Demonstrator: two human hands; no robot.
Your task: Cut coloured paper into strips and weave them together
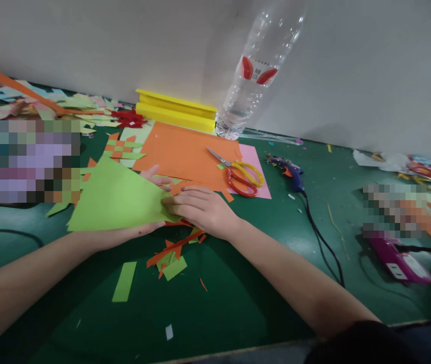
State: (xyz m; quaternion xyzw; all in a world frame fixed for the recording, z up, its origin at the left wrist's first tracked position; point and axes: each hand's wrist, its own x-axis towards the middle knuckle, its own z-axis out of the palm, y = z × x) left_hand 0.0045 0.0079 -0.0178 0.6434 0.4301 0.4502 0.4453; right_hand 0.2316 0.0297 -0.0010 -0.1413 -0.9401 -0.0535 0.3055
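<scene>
A folded sheet of light green paper [120, 197] is held above the table between my two hands. My left hand [156, 176] is mostly hidden behind the sheet; some fingers show past its upper edge and the wrist below it. The fingers of my right hand [203, 210] are closed over the sheet's right corner. Beneath and behind lie a flat orange sheet [177, 151] and a woven orange-and-green paper piece [120, 149]. Scissors [243, 177] with one red and one yellow handle rest on the orange sheet and a pink sheet [251, 151].
A clear plastic bottle [256, 76] stands by the grey wall, beside a folded yellow strip [175, 111]. To the right are a blue glue gun [291, 174] with a black cord and a magenta power strip [399, 260]. Paper scraps [124, 281] lie on the green table [253, 308].
</scene>
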